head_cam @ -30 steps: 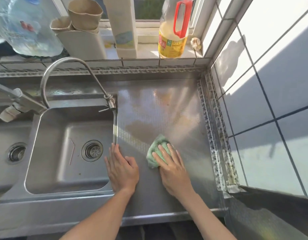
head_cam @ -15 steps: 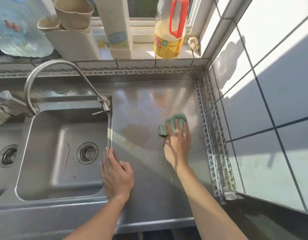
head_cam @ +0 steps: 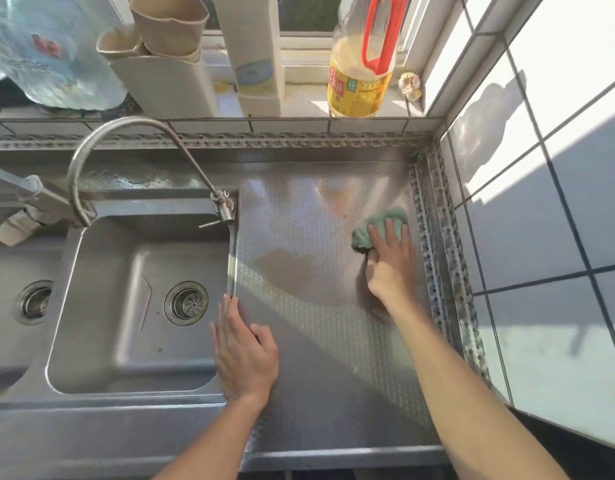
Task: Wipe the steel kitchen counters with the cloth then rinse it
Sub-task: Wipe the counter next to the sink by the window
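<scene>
The green cloth lies bunched on the steel tabletop, near its right rim and the tiled wall. The right hand presses on it with fingers laid nearly straight over the fabric. The left hand rests flat, fingers together, on the tabletop at the edge of the sink. A curved tap arches over the sink. An oil bottle stands on the windowsill behind.

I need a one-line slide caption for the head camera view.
Right hand presses green cloth on steel counter; left hand rests flat.
</scene>
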Tool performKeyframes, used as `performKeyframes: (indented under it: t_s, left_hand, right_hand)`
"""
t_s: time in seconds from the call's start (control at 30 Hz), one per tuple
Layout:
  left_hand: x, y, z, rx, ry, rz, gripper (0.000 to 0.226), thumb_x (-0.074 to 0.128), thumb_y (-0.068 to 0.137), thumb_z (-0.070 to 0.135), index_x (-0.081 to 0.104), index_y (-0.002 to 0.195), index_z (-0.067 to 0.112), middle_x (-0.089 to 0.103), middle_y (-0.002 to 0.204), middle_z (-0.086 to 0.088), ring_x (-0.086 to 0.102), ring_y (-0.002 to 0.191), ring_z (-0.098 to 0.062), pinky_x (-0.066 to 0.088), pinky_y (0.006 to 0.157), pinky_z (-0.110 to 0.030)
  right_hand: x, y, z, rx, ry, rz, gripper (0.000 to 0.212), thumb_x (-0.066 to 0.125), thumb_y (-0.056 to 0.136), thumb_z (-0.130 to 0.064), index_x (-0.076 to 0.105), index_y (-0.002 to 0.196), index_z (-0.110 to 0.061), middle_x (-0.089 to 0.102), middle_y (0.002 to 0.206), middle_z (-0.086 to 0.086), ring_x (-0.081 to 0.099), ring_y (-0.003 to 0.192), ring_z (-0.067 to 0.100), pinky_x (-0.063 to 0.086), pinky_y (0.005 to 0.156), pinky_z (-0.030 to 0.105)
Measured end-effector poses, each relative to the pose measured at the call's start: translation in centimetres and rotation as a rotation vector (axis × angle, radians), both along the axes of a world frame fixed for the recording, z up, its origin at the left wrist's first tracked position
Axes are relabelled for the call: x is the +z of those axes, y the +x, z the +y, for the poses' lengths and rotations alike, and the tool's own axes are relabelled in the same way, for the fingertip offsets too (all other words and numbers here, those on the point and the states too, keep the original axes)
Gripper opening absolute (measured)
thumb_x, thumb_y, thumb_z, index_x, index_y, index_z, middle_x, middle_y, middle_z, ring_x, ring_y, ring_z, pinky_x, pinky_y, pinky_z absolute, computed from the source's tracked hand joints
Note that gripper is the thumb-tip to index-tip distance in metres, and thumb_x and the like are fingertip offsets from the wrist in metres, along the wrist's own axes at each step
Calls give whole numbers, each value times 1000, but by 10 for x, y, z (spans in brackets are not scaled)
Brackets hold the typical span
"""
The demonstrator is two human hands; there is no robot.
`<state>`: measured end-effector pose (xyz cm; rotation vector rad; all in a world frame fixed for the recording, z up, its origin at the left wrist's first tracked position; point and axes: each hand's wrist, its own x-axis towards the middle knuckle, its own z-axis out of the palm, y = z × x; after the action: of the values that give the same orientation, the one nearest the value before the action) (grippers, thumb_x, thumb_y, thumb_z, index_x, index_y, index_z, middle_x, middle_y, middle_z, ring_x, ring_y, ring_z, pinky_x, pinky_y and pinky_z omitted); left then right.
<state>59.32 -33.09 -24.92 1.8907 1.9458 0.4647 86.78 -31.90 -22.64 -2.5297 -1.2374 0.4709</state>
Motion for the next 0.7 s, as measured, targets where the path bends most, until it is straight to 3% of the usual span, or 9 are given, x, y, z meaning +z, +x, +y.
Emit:
performKeyframes:
  t_s: [0.13,0.23,0.3,0.47,0.53,0.6,0.7]
  left_hand:
    - [-1,0,-2,-3,-9,0,61,39,93,19,37,152,6,45,161,-16,38,154,-32,25,129,-50]
    - [0,-1,-2,-11,-13,-2,61,38,93,19,37,152,5,44,162,-16,38,153,-33,27,128,-51]
    - [2,-1,-2,-23,-14,-9,60,38,93,19,37,152,4,44,161,-17,38,153,-34,28,127,-52]
    - [3,-4,-2,-40,-44,-30,58,39,98,18,33,154,7,40,164,-16,33,156,-31,26,129,-51]
    - [4,-7,-3,-60,-56,-42,58,43,101,15,31,157,7,37,166,-15,29,158,-30,21,131,-49]
    - [5,-12,-3,-90,-80,-64,57,42,105,16,28,160,6,32,169,-14,23,160,-28,14,133,-46]
    - [6,-23,1,-155,-145,-134,58,38,109,21,21,163,8,21,173,-9,12,163,-21,4,134,-44]
  right_hand:
    - [-2,-54,36,165,75,28,53,48,102,-16,43,153,-29,19,170,2,1,159,29,1,129,46]
    - [-3,-95,-3,409,87,48,56,47,98,-12,48,151,-29,26,168,-1,6,159,26,5,129,47]
    - [-1,-101,-46,462,63,81,59,47,95,-11,48,150,-31,29,167,-5,9,158,22,11,128,47]
    - [10,-50,-102,211,-32,50,57,44,104,-19,32,157,-37,13,169,-11,-2,158,17,22,126,52]
    - [11,-34,-81,94,-74,44,54,41,108,-24,26,159,-35,5,170,-8,-8,157,21,18,126,55]
    - [12,-36,-43,22,-93,-6,53,41,108,-26,29,159,-29,9,171,0,-6,158,28,10,128,53]
    - [10,-70,10,60,-77,-13,54,41,106,-26,33,158,-29,13,171,3,-2,158,31,4,129,47]
